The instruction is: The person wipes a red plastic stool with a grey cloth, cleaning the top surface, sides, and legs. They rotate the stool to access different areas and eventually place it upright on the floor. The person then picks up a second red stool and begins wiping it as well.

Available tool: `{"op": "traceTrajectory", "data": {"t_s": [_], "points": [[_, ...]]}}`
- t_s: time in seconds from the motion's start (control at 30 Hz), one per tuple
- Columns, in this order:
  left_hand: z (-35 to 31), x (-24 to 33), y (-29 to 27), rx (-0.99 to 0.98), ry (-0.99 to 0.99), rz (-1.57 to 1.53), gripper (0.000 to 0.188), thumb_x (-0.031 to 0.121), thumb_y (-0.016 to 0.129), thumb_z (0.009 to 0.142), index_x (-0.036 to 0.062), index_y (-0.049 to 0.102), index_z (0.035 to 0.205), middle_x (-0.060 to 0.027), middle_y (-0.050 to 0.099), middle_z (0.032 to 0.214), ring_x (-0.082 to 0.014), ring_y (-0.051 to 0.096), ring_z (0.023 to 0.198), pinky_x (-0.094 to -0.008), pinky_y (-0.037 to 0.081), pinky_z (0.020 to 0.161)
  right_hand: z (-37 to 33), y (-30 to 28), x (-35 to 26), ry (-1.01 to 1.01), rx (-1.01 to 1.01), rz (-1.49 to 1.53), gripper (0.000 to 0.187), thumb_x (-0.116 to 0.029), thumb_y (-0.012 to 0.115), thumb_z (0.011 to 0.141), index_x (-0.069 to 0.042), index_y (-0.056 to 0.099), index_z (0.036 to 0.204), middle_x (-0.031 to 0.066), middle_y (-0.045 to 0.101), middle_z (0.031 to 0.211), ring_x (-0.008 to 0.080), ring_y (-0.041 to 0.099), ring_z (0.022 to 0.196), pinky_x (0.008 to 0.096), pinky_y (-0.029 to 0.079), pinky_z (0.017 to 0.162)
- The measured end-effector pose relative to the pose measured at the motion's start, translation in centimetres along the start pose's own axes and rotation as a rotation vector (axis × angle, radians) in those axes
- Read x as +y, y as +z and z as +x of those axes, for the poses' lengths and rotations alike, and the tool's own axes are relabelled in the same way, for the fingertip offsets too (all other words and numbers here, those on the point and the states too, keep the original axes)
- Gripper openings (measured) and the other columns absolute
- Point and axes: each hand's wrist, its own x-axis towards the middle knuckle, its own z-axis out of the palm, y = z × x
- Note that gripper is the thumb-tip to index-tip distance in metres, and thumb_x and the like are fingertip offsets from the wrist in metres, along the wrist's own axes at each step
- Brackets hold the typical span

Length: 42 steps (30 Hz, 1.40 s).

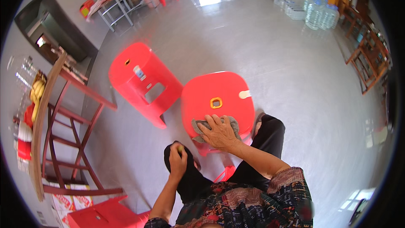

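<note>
Directly in front of me stands a red plastic stool (198, 93), its seat pierced by a yellow-rimmed hole and marked by a pale tag at the right. My right hand (221, 134) presses a grey-green cloth (234, 125) onto the near part of that seat, fingers spread over it. On my left knee rests my left hand (178, 164), its fingers curled around a small yellowish thing (180, 148) too small to name. A second red stool (130, 67), bearing a blue and white label, stands close by at the far left.
At left, a wooden table (48, 84) carries bananas (38, 90) and clear bottles. Another red stool (105, 215) is at the lower left. Packs of water bottles (320, 12) and wooden chairs (369, 55) line the right. A cluttered table (122, 6) stands far back.
</note>
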Motion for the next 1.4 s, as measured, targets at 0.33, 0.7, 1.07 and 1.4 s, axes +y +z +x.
{"op": "traceTrajectory", "data": {"t_s": [0.33,0.7,1.07,1.4], "points": [[-3.5,4.8,0.9,-0.699,-0.027,-0.402,0.020,0.004,0.060,0.089,0.0011,0.063,0.109,-0.0120,0.061,0.095,-0.0180,0.067,0.080,-0.0271,0.052,0.070,1.4,-0.8,6.4,0.284,0.112,-0.283,0.038,-0.034,0.062,0.081,-0.015,0.061,0.114,0.0144,0.052,0.122,0.0298,0.050,0.108,0.0455,0.040,0.080],[-1.3,10.0,1.4,-1.009,-0.500,-1.128,0.026,-0.004,0.061,0.088,-0.0028,0.065,0.113,-0.0091,0.064,0.105,-0.0133,0.063,0.089,-0.0218,0.051,0.069,4.1,2.1,5.0,0.121,0.110,0.004,0.020,-0.018,0.057,0.079,-0.014,0.062,0.098,0.0151,0.052,0.116,0.0301,0.051,0.106,0.0441,0.042,0.084],[6.2,19.9,-6.7,-0.904,-0.413,-1.988,0.014,-0.007,0.064,0.081,-0.0050,0.058,0.094,-0.0270,0.063,0.095,-0.0371,0.066,0.076,-0.0434,0.056,0.067,-2.3,-2.1,3.7,0.208,0.101,-0.192,0.025,-0.018,0.063,0.076,-0.014,0.065,0.100,0.0108,0.056,0.113,0.0270,0.053,0.101,0.0423,0.040,0.077],[7.8,15.7,-9.5,-0.358,0.124,-1.933,0.031,0.024,0.052,0.096,-0.0033,0.062,0.085,-0.0278,0.064,0.087,-0.0430,0.063,0.079,-0.0526,0.053,0.072,4.2,0.4,0.2,-0.063,-0.121,0.189,0.035,-0.017,0.068,0.072,-0.012,0.062,0.106,0.0104,0.052,0.114,0.0279,0.051,0.104,0.0394,0.041,0.086]]}}
